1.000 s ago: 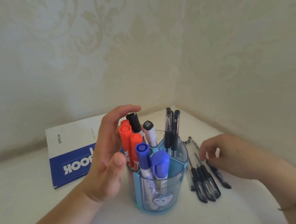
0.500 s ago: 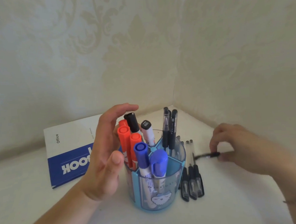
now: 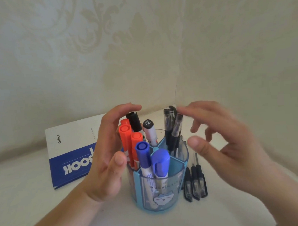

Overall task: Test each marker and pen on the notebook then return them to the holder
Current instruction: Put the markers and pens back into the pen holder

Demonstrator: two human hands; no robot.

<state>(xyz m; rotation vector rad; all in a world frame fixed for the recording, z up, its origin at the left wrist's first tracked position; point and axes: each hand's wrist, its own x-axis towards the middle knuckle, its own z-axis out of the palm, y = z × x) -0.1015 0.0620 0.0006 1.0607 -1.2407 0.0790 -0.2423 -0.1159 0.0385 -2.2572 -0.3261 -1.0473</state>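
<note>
The left hand (image 3: 106, 156) is cupping the marker side of the holder (image 3: 160, 188), seemingly steadying it near the table's back corner, while the right hand (image 3: 222, 143) is hovering spread and empty over the black pens (image 3: 172, 129).

Soft, even, rather dim daylight fills the scene, with no glare. Faint shadows gather along the wall's foot around 9 o'clock. The right hand (image 3: 222, 143) is smeared by motion blur (its fingertips most of all), while the holder (image 3: 160, 188) at 6 o'clock stays fairly sharp. Wide-angle stretching bends the edges, and the whole picture looks slightly soft.
</note>
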